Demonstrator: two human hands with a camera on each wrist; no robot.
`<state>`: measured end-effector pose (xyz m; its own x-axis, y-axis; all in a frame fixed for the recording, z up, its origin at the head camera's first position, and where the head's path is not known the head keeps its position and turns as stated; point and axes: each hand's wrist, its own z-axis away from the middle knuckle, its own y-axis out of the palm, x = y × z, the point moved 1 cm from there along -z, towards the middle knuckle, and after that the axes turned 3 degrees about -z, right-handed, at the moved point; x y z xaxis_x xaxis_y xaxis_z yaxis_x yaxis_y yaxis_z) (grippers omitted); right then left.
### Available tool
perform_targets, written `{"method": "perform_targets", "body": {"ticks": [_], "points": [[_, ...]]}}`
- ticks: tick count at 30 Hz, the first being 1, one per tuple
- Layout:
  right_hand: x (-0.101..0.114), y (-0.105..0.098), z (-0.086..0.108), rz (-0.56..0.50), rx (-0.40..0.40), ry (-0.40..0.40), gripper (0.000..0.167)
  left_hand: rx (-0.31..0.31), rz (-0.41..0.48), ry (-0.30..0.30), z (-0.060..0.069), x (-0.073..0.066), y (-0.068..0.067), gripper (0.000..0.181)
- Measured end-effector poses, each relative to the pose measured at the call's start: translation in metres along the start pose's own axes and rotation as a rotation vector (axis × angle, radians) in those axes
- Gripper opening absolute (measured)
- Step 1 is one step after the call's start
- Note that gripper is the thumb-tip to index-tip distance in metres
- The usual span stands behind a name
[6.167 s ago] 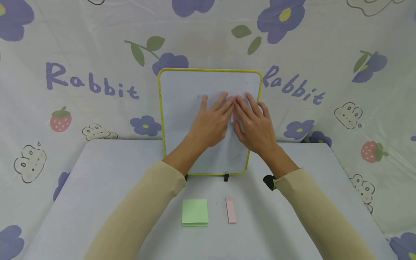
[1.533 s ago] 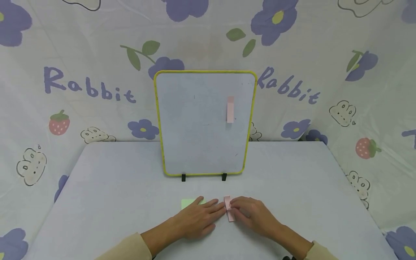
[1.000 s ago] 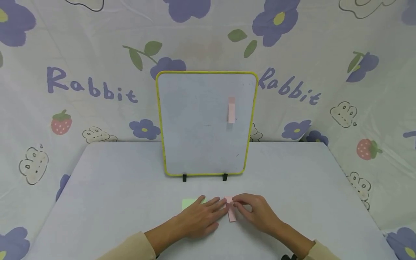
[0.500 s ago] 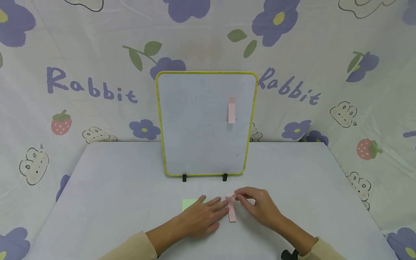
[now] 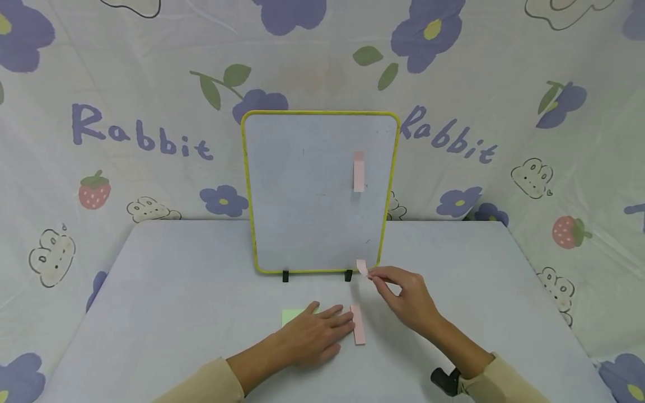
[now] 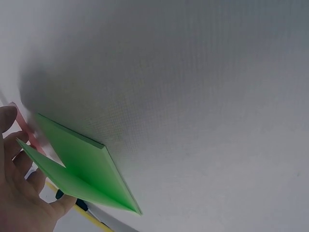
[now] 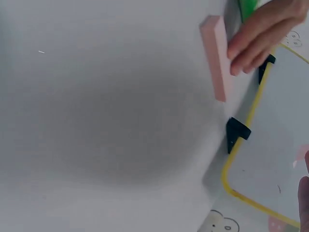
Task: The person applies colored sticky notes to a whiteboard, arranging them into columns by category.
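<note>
The right hand (image 5: 415,302) pinches a pink slip (image 5: 361,267), its long axis slanting up and leftward from that grip, with the whiteboard (image 5: 307,196) just beyond, while the left hand (image 5: 308,337), farther back, spreads straight fingers over a green pad (image 5: 294,315).

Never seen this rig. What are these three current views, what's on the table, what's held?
No machine here: a person works bare-handed. The widest picture looks forward and down from the head; the other two are taken from the left and right wrists. On the white table stands a yellow-framed whiteboard bearing a pink strip. In front lie a green pad and a pink pad. The left hand reaches over the green pad, fingers at the pink one. The right hand pinches a pink slip.
</note>
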<state>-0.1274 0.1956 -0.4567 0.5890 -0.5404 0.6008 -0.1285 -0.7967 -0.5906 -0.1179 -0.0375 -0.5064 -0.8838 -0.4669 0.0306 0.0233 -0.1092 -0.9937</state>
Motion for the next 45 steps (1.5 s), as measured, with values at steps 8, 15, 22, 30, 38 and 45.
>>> {"method": "perform_targets", "body": {"ticks": [8,15,22,30,38,45], "points": [[-0.003,-0.011,-0.032,0.026,-0.102,-0.057,0.022,0.004,-0.014,0.014,-0.001,0.002,-0.002,0.051],[-0.001,-0.017,-0.056,0.104,-0.146,-0.096,0.018,0.014,-0.006,0.019,-0.001,0.001,-0.004,0.052],[0.003,-0.015,-0.071,0.194,-0.151,-0.177,0.017,0.006,-0.022,0.025,-0.001,0.001,-0.006,0.051],[0.002,-0.012,-0.078,0.231,-0.136,-0.194,0.019,-0.008,-0.029,0.024,-0.001,0.000,-0.004,0.051],[-0.001,-0.009,-0.083,0.246,-0.120,-0.227,0.019,-0.005,-0.017,0.024,-0.001,0.001,-0.004,0.050],[-0.003,-0.005,-0.083,0.239,-0.095,-0.243,0.019,0.004,-0.014,0.018,0.000,0.001,-0.003,0.051]]}}
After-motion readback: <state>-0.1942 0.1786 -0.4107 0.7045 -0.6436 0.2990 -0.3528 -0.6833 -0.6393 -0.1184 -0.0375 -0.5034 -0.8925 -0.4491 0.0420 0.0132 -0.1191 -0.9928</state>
